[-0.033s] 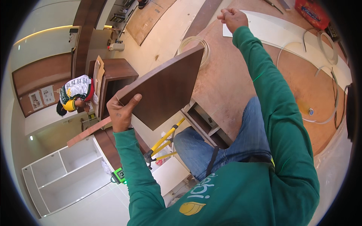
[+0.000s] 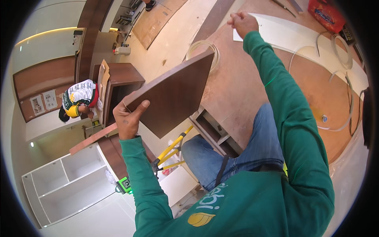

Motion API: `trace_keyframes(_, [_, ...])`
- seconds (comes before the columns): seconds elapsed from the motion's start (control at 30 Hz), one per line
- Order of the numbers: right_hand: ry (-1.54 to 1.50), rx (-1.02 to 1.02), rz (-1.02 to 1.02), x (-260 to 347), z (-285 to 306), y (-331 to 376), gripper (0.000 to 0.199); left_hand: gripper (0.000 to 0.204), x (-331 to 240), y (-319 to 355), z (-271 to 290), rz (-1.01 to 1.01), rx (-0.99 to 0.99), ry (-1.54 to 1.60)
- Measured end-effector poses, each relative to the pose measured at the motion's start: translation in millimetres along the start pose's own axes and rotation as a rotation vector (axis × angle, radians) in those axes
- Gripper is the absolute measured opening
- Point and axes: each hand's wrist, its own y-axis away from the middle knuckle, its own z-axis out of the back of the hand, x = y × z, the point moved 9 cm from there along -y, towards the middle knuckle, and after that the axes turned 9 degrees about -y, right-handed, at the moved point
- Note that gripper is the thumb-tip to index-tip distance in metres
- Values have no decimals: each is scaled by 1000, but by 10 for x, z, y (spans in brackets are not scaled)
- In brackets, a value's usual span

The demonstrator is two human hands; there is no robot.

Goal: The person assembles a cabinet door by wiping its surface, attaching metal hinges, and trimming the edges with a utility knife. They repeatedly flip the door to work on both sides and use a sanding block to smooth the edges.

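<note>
My left hand (image 2: 127,120) is closed on the near-left edge of a dark brown wooden panel (image 2: 175,94), its thumb lying across the broad face. The panel is held tilted beside the workbench (image 2: 233,85), its far corner reaching toward a coil of pale edging strip (image 2: 216,59). Stretched out to the far side of the bench, my right hand (image 2: 243,24) has its fingers bent together in a pinch. Whatever they hold, if anything, is too small to make out. Right by this hand lies a long white board (image 2: 284,33).
Loose edging strips (image 2: 342,53), a small roll (image 2: 324,118) and a red bag (image 2: 324,15) lie on the bench. A yellow tripod (image 2: 170,149) and green laser level (image 2: 124,185) stand left of my legs. Another person (image 2: 81,96) bends by a brown cabinet (image 2: 124,79); white shelving (image 2: 75,177) stands lower left.
</note>
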Motion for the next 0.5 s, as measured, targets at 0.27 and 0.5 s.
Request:
trace_keyframes(0.27, [-375, 675, -522, -1057, -486, 1401, 81, 39, -223, 381, 252, -8, -42, 40])
trace_keyframes(0.5, [-366, 858, -60, 172, -1328, 2332, 101, 37, -785, 779, 1158, -134, -291, 159])
